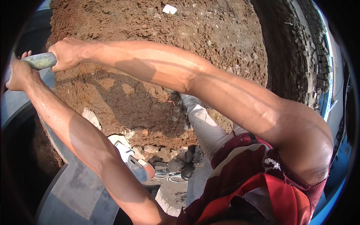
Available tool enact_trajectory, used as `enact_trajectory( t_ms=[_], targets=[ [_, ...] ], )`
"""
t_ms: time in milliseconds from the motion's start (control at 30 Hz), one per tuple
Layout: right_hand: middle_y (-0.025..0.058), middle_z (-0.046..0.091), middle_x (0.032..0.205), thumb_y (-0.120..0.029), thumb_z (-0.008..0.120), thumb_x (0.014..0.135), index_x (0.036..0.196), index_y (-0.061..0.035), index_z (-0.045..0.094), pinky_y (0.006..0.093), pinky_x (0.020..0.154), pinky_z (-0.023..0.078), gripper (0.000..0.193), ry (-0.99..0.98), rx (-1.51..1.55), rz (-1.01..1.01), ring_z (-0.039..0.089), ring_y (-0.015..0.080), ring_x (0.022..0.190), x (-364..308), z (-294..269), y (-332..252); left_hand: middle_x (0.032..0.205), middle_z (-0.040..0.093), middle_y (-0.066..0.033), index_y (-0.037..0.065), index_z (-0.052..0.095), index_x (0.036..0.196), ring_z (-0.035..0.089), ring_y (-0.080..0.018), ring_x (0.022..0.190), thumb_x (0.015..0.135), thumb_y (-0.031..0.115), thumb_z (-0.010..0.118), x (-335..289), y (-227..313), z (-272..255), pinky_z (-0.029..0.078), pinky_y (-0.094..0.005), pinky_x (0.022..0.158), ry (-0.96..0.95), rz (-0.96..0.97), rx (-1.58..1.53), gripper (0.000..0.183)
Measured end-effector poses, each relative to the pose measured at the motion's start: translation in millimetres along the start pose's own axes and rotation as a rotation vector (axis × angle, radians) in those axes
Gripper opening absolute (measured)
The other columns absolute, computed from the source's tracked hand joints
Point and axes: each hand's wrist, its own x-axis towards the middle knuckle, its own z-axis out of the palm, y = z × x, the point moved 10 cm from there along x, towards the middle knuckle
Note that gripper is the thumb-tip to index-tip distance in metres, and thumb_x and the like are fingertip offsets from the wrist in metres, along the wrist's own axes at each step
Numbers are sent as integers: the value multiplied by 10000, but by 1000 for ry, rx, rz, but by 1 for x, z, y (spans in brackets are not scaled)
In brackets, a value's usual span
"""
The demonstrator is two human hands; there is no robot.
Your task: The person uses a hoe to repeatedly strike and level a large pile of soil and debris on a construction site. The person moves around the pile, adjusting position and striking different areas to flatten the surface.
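Note:
A thick, round grey-green pole (44, 61) with a worn surface lies at the far left edge of view. My right hand (66, 54) is closed around it near its visible end. Farther along, my left hand (21, 72) grips the same pole from below, with some fingertips showing past its upper side. Beyond the left hand the rest of the pole runs out of the picture, so what it belongs to is hidden. Both arms are stretched out to the left. Under them is rough reddish-brown soil (150, 108), crossed by their shadows.
A deep trench (279, 48) runs along the right, with stacked blocks (318, 48) beyond. Rubble stones (165, 153), a bucket-like container (137, 168) and a pale hose (170, 176) lie below. Grey concrete slabs (80, 191) edge dark gaps at lower left. A white scrap (169, 9) rests on the soil.

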Motion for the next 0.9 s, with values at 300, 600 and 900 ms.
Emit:
enact_trajectory(
  t_ms=[300,600,900],
  targets=[
    [268,719,1084,-282,674,838,1167,93,661,450,966,552,500,-577,-334,1302,697,382,1085,-548,11,175,842,547,-55,67,512,1068,576,-223,634,998,336,673,-686,-341,-55,537,-407,607,-167,-1811,38,321],
    [229,703,861,-331,738,868,1086,-10,592,493,770,555,414,-491,-396,1094,712,378,840,-714,-225,34,852,617,-6,100,557,956,640,-179,818,936,495,710,-744,-278,2,547,-421,908,16,-1768,-460,425],
    [127,692,908,-211,780,760,958,-101,604,503,779,521,287,-175,-922,1764,681,385,922,-1117,-438,-246,743,547,-15,151,516,835,552,-233,692,959,355,667,-1149,58,113,485,-504,784,-427,-2436,-504,282]
  ],
)
